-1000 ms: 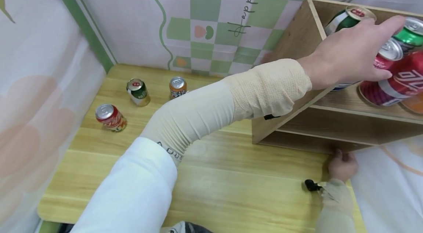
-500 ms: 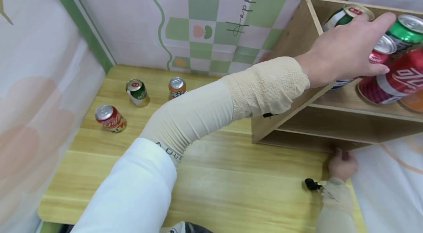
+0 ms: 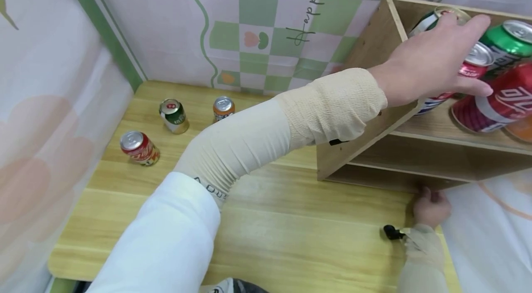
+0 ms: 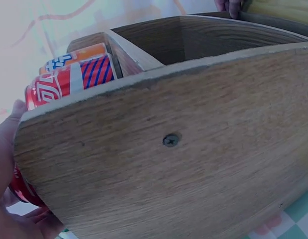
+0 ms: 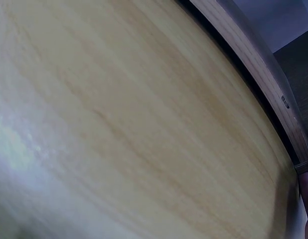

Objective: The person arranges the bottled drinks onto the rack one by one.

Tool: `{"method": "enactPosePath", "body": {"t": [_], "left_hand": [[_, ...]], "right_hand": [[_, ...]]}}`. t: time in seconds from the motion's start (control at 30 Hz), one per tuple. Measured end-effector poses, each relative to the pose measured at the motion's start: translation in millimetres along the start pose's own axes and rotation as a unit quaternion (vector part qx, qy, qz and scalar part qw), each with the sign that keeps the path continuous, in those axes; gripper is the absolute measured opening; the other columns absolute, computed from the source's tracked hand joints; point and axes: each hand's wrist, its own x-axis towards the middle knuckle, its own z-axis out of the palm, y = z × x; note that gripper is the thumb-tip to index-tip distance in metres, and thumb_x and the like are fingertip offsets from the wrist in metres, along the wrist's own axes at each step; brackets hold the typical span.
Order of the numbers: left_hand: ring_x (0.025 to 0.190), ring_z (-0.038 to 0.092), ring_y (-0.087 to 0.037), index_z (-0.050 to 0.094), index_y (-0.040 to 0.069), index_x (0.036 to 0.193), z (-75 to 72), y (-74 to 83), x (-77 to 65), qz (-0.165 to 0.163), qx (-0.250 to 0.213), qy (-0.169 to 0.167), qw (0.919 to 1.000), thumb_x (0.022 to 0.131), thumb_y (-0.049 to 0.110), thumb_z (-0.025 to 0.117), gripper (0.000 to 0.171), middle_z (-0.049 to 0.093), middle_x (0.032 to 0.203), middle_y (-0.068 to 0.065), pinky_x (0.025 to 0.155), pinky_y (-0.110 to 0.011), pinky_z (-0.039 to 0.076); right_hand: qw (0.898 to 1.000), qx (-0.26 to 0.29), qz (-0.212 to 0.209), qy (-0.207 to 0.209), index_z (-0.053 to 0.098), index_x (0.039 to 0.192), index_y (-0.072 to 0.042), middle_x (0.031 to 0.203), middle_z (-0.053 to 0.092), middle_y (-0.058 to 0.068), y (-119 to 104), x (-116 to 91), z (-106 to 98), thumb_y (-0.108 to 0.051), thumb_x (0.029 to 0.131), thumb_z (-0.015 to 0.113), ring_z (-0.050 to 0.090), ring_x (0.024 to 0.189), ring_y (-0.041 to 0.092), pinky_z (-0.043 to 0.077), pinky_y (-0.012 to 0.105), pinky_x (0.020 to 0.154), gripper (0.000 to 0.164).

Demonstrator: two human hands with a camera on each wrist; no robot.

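Note:
My left hand reaches into the upper compartment of a wooden shelf. Its thumb and fingers are around a red soda can, whose body is partly hidden by the palm. In the left wrist view part of that can shows beside the hand, past the side board. A green can, a second red soda can and a green-and-gold can stand close around the hand. Low at the shelf's front corner, my right hand holds the bottom edge; its fingers are mostly hidden in the right wrist view.
On the table left of the shelf stand a red can, a green-and-gold can and an orange can. An orange can sits at the compartment's right. A printed curtain hangs behind.
My left hand has shifted slightly left in the compartment, and the red soda can under it has moved left too. The right hand has stayed at the shelf's bottom corner.

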Motion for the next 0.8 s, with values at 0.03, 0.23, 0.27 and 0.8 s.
{"method": "enactPosePath", "body": {"t": [0.03, 0.23, 0.27, 0.8], "left_hand": [[0.092, 0.054, 0.002, 0.025, 0.031, 0.157, 0.0, -0.6, 0.2, 0.001, 0.007, 0.002, 1.0000, 0.082, 0.071, 0.065, 0.094, 0.040, 0.144, 0.015, 0.070, -0.011, 0.046], [0.109, 0.049, 0.005, 0.023, 0.029, 0.159, -1.8, -1.8, 1.9, 0.017, 0.033, 0.003, 0.9993, 0.082, 0.074, 0.063, 0.098, 0.041, 0.144, 0.016, 0.082, -0.013, 0.046], [0.111, 0.048, 0.005, 0.022, 0.029, 0.159, -2.2, -1.6, 2.1, 0.019, 0.035, 0.000, 0.9992, 0.082, 0.074, 0.063, 0.099, 0.041, 0.146, 0.016, 0.082, -0.013, 0.045], [0.092, 0.056, 0.005, 0.014, 0.030, 0.162, -3.9, -0.3, 1.4, 0.007, 0.035, -0.015, 0.9993, 0.080, 0.076, 0.063, 0.106, 0.029, 0.159, 0.013, 0.074, -0.011, 0.047]], "right_hand": [[1.000, -0.005, 0.000, 0.000, 0.070, 0.124, -0.006, 0.076, 0.049, -0.033, -0.2, -0.2, -0.4, -0.024, 0.101, 0.059, 0.047, 0.079, -0.011, 0.042, 0.014, 0.085, 0.031], [1.000, -0.002, 0.013, -0.005, 0.066, 0.131, -0.001, 0.084, 0.053, -0.031, -4.1, -3.1, -2.9, -0.024, 0.102, 0.059, 0.050, 0.084, -0.009, 0.044, 0.016, 0.092, 0.038], [1.000, -0.002, 0.013, -0.005, 0.065, 0.132, 0.000, 0.086, 0.054, -0.030, -4.4, -3.6, -3.1, -0.024, 0.102, 0.058, 0.051, 0.087, -0.008, 0.044, 0.017, 0.093, 0.039], [1.000, 0.003, 0.018, 0.000, 0.069, 0.125, -0.008, 0.077, 0.048, -0.031, -3.1, -7.5, -3.7, -0.024, 0.102, 0.059, 0.047, 0.081, -0.009, 0.043, 0.017, 0.089, 0.031]]}}
